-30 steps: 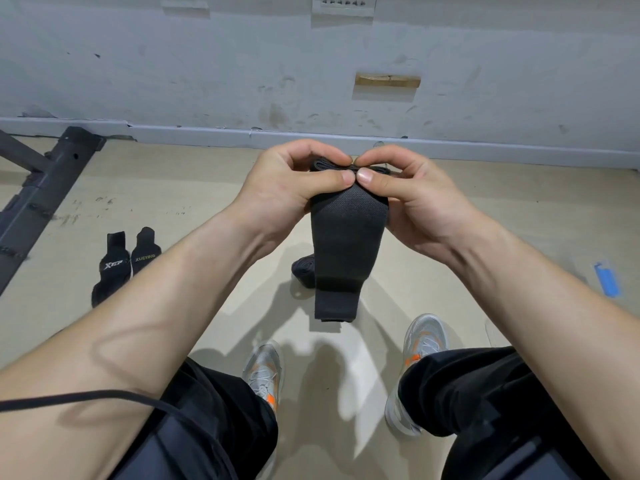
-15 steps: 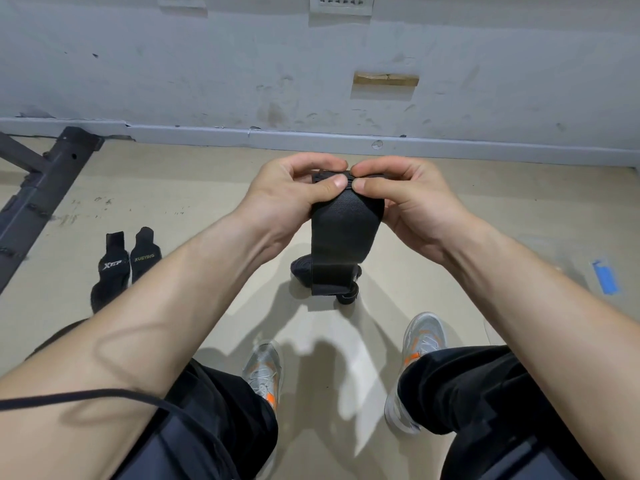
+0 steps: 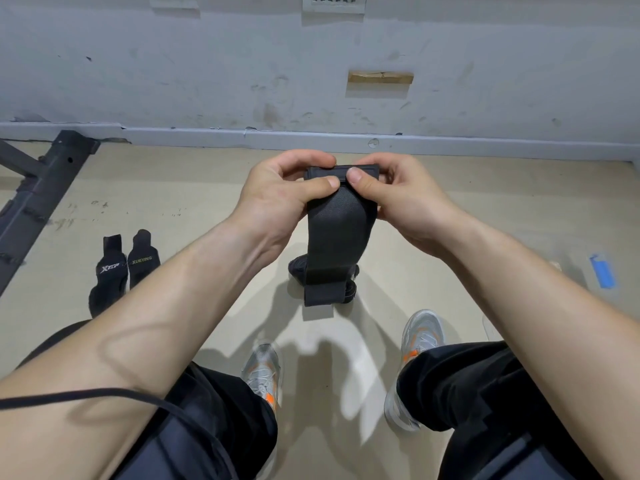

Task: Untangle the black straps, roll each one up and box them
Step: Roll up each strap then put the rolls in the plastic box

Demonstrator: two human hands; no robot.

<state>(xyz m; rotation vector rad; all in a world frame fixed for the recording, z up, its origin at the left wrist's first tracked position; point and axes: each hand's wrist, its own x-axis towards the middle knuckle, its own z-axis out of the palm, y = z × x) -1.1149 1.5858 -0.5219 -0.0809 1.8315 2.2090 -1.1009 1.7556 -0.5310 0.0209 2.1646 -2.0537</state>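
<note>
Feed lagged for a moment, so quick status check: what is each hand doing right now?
Left hand: closed, pinching the rolled top end of the black strap.
Right hand: closed, pinching the same end of that strap.

Both hands meet mid-view above the floor (image 3: 194, 188), left hand (image 3: 280, 199) and right hand (image 3: 401, 199) side by side, thumbs nearly touching. The strap (image 3: 325, 233) is pinched between them at its top end and hangs down between the forearms.

- Behind its lower end, on the floor: a small strap heap (image 3: 297, 270).
- Well left: XTEP wrap (image 3: 109, 271) and XUEYING wrap (image 3: 142, 261), side by side and touching.
- Far left: metal frame (image 3: 38, 202), its end near the baseboard (image 3: 207, 136).
- Far right: tape piece (image 3: 602, 271).
- Nearer than the strap: left shoe (image 3: 263, 368) and right shoe (image 3: 422, 334), one either side.
</note>
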